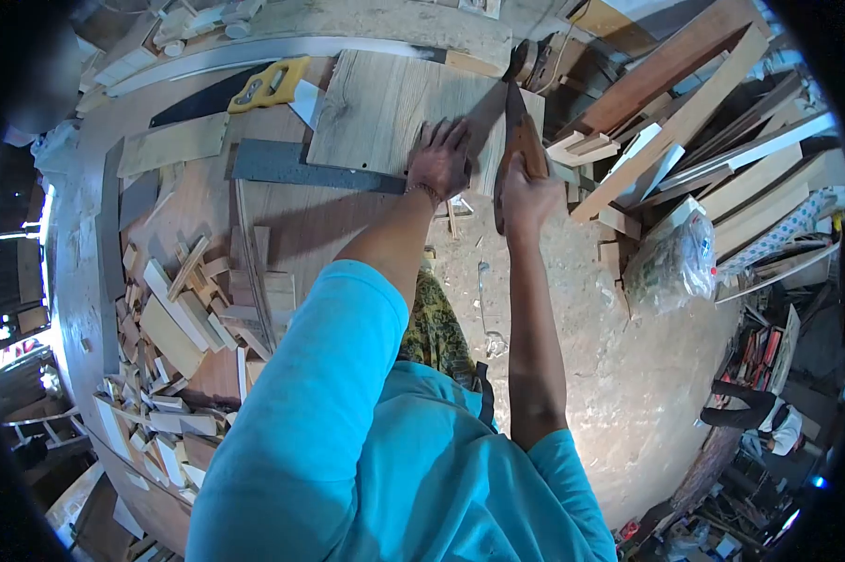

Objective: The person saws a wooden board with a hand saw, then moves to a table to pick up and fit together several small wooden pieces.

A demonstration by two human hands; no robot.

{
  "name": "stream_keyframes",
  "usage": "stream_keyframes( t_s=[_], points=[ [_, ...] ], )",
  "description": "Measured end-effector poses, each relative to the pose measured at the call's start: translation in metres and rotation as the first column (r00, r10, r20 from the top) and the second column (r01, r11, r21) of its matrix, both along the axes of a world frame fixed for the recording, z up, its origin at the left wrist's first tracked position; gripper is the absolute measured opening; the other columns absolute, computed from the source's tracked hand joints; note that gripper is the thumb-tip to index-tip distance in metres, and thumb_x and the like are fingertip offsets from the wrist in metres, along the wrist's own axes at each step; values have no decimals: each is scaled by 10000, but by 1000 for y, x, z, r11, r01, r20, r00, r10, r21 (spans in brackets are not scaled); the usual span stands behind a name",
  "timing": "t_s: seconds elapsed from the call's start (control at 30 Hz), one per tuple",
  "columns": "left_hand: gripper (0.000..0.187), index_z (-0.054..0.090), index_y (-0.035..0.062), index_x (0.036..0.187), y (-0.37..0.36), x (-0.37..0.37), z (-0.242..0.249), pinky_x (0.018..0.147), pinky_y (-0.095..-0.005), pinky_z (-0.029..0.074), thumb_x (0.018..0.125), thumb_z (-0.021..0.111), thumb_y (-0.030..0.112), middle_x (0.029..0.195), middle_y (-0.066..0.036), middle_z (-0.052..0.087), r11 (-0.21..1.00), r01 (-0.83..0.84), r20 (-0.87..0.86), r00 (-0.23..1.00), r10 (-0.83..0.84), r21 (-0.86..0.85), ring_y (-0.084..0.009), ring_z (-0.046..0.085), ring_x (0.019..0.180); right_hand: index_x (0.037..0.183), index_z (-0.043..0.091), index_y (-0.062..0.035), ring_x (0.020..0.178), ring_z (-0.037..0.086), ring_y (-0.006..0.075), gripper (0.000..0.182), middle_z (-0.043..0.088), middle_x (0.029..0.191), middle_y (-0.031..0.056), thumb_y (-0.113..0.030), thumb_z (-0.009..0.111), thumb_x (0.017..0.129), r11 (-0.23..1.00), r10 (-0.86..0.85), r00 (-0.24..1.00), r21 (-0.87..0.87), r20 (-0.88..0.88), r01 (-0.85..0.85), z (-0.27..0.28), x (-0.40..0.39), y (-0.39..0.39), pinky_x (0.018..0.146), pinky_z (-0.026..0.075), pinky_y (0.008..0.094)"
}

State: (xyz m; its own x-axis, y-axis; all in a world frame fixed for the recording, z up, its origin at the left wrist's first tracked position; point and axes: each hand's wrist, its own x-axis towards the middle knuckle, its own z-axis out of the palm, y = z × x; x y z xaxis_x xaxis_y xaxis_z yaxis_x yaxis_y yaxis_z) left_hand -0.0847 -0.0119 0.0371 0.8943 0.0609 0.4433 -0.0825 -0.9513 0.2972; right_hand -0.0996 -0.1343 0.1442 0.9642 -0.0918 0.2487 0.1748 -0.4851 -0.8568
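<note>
A light wood-grain board (371,108) lies across the work surface in front of me. My left hand (438,159) rests flat on it near its right part, fingers spread, palm down. My right hand (531,195) is closed round the brown wooden handle of a handsaw (522,136), whose narrow dark blade is seen almost edge-on over the right end of the board. The blade's contact with the board cannot be made out. A dark grey strip (282,165) runs along the board's near edge. A second saw with a yellow handle (271,84) lies at the board's left.
Wood offcuts (184,314) are heaped on the left of the bench. Long planks (680,117) lean in a stack at the right. A clear plastic bag (675,262) sits below them on the floor (629,375). Another person (769,417) is far off at lower right.
</note>
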Motion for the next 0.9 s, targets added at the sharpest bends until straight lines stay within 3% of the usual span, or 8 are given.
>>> stream_keyframes(
  t_s=[0.17,0.2,0.27,0.37,0.5,0.57,0.7,0.9],
  points=[
    [487,504,46,1164,-4,3,-16,1026,-478,220,702,515,196,1287,-94,423,997,-18,-12,1000,19,80,-277,346,1203,1069,528,97,864,610,175,319,617,908,234,-49,572,789,989,96,995,112,5,-96,8,-87,-41,741,463,285],
    [484,507,46,1161,-2,0,-16,1027,-475,219,703,514,203,1289,-93,419,991,-13,-1,1000,13,135,-274,345,1201,1119,503,90,946,578,157,343,604,999,218,-56,557,813,902,122,993,417,-5,-109,6,-93,-41,814,430,261],
    [468,514,53,1149,-5,0,-17,1027,-471,223,705,514,201,1294,-86,408,989,-12,-31,999,17,145,-273,347,1201,1113,502,91,911,579,158,350,610,987,202,-17,566,787,990,100,995,95,2,-100,11,-83,-50,766,448,270],
    [464,517,65,1149,-7,-11,-10,1029,-474,222,705,522,200,1313,-78,390,1000,4,-61,998,-4,11,-273,330,1224,932,575,112,676,565,124,219,624,786,104,-56,574,793,996,22,981,88,-191,-5,4,-11,-23,612,463,290],
    [490,509,78,1165,-5,-4,-4,1026,-478,230,694,550,207,1320,-84,396,1000,-11,-50,999,10,-12,-286,332,1237,850,582,101,572,527,132,205,598,664,92,-93,580,785,964,23,989,258,146,-61,-29,21,5,540,436,316],
    [498,497,87,1183,-5,-7,-5,1031,-474,221,701,540,207,1322,-87,397,1000,8,-79,997,-8,3,-285,342,1229,858,581,95,568,498,126,222,571,640,88,-112,576,781,998,53,998,-33,18,-52,-20,18,-4,531,426,317],
    [467,502,53,1157,-7,-6,2,1038,-470,208,711,517,190,1306,-84,406,999,-23,-120,992,26,29,-264,341,1224,1135,474,96,706,600,183,385,594,762,226,-60,549,791,989,111,991,107,-70,-103,7,-80,-25,619,461,326],
    [438,525,34,1121,-7,-6,-3,1042,-479,198,709,511,184,1307,-79,400,999,-12,-57,998,15,51,-268,334,1225,1056,540,85,737,556,124,276,624,857,82,-16,542,799,945,95,979,327,-183,-30,11,-67,-33,649,455,259]
  ],
)
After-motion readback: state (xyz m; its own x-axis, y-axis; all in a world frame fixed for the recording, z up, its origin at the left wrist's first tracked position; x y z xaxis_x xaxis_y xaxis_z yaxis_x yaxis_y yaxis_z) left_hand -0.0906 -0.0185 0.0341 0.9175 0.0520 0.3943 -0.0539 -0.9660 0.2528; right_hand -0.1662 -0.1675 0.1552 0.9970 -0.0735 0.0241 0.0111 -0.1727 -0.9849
